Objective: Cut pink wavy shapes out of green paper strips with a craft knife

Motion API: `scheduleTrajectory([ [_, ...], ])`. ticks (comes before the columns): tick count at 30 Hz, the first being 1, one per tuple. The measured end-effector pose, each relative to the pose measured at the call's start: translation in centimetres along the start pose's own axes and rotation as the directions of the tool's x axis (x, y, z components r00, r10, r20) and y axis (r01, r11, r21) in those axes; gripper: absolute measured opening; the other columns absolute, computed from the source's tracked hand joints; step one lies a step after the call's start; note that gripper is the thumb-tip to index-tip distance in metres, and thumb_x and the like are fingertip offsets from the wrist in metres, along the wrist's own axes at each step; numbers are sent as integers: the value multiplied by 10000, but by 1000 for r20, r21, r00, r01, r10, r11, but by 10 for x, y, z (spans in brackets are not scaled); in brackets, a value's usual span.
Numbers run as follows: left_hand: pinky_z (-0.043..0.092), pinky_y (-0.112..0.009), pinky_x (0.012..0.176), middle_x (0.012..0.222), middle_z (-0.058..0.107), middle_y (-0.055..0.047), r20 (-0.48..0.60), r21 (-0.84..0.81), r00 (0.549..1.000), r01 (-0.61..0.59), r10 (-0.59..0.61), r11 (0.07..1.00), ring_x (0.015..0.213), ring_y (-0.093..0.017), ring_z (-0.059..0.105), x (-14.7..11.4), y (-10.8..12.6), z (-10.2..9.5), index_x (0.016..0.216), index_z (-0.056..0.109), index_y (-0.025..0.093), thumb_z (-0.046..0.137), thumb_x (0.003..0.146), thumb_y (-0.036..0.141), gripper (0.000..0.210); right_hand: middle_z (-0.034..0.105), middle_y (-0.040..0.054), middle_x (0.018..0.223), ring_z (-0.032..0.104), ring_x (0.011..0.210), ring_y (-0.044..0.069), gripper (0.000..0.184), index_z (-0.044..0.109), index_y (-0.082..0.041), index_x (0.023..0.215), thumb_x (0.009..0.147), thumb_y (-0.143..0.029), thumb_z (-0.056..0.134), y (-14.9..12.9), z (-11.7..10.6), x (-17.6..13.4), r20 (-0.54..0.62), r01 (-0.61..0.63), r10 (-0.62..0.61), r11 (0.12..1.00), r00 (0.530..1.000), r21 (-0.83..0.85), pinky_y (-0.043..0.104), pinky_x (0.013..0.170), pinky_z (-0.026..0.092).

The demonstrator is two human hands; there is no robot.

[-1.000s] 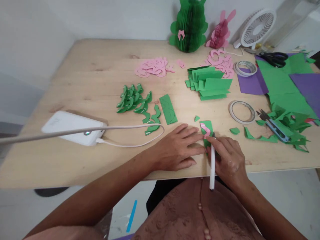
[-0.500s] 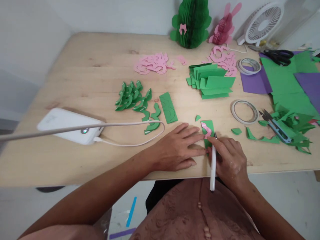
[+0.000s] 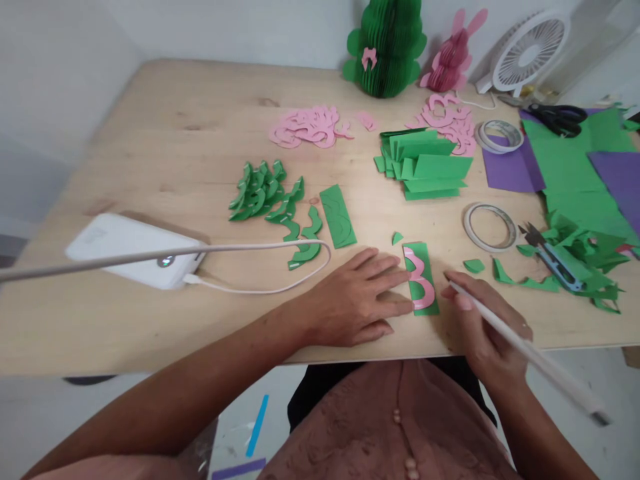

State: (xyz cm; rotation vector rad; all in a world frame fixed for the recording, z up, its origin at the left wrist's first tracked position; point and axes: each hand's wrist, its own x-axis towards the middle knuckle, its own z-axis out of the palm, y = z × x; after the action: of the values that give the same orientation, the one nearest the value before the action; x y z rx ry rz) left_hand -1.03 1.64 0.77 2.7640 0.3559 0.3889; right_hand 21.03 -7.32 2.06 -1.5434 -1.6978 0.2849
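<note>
A pink wavy paper cutout (image 3: 427, 293) lies on a small green paper rectangle (image 3: 430, 263) close to the table's front edge. Spread flat on the table, my left hand (image 3: 357, 300) touches the left edge of these papers with its fingertips. My right hand (image 3: 493, 320) grips a white pen (image 3: 530, 353), its tip just right of the green rectangle and its long barrel slanting down to the right. Up and left of my left hand lies another green rectangle (image 3: 337, 217) with a curved outline drawn on it.
Green cut curved pieces (image 3: 263, 190) and a white power bank (image 3: 135, 250) with a cable lie left. Behind are pink cutouts (image 3: 305, 127) and folded green strips (image 3: 425, 167). Right are a tape roll (image 3: 490, 227), thread snippers (image 3: 555, 260), green scraps and black scissors (image 3: 557, 119).
My right hand has moved right, off the green rectangle, uncovering the lower pink cutout. The pen has swung from nearly upright to slanting down to the right. My left hand stays put.
</note>
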Motion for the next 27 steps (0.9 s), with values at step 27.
scheduleTrajectory([
  [27,282,-541,1129,1491,448,-108,-9,-34,1000,13,-13,999,1353,-321,391,1,0,0,1335,575,278,600,918,367,427,688,-6,715,611,576,117,106,653,-208,858,873,-313,655,-9,19,3,22,-251,250,966,968,62,219,513,497],
])
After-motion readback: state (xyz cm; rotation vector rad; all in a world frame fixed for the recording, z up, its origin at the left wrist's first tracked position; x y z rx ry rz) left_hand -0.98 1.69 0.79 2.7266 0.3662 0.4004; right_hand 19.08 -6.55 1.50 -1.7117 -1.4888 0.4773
